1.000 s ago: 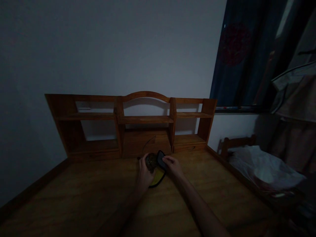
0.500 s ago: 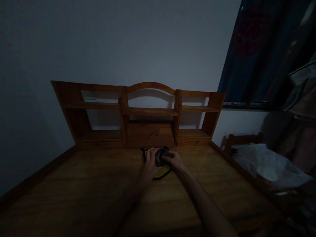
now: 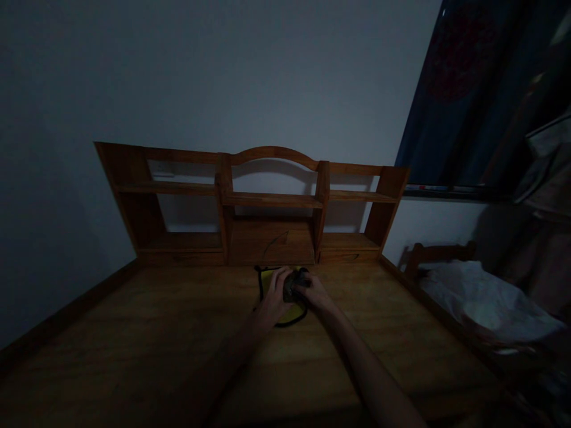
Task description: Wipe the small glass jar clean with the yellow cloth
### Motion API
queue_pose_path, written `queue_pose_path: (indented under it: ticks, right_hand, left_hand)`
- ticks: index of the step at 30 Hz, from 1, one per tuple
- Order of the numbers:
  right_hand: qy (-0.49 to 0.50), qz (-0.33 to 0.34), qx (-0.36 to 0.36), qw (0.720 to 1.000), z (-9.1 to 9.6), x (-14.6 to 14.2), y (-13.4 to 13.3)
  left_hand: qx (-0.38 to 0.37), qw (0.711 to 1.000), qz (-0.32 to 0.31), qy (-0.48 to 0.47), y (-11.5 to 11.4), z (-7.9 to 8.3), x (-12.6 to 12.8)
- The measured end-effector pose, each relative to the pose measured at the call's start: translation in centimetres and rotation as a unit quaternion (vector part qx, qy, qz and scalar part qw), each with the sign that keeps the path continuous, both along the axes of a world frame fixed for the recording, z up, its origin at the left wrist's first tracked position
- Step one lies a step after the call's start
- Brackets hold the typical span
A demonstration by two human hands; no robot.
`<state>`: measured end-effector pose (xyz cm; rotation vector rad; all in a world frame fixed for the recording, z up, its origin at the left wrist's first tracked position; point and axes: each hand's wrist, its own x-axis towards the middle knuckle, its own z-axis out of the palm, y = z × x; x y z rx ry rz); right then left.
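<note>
Near the back of the wooden desk (image 3: 178,333), both hands are closed around a small dark rounded object (image 3: 289,291); dim light hides its kind. My left hand (image 3: 275,294) grips it from the left side. On its right, my right hand (image 3: 315,291) has its fingers bent against the object and a dark piece (image 3: 303,274) at its top, whose join I cannot make out. Under the hands lies a yellow cloth-like piece with a black edge (image 3: 292,315), partly covered by them.
A wooden shelf unit (image 3: 272,201) rises along the desk's back edge against the white wall (image 3: 267,71). To the right, a white plastic bag (image 3: 482,297) rests by a wooden chair back (image 3: 441,252). A dark curtain (image 3: 446,119) hangs at upper right.
The dark flap-like piece at my right fingers, raised before, now sits lower and closer against the object. My right hand has shifted slightly left; my left hand keeps its grip.
</note>
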<state>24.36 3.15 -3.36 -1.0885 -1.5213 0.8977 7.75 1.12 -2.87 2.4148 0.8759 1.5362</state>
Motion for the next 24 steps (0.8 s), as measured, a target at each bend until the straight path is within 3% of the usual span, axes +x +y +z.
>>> queue_pose_path:
  ticks: [9, 18, 24]
  right_hand:
    - [-0.018, -0.017, 0.003, 1.0, 1.3, -0.9, -1.2]
    - [-0.137, -0.051, 0.055, 0.988, 2.6, -1.9, -3.4]
    - [-0.146, -0.055, 0.071, 0.985, 3.0, -2.2, -3.7]
  left_hand:
    - [0.011, 0.999, 0.04, -0.024, 0.1, 0.0, 0.1]
    - [0.08, 0.989, 0.098, -0.072, 0.9, -0.2, -0.2]
    - [0.073, 0.988, 0.108, -0.079, 0.9, -0.3, -0.2]
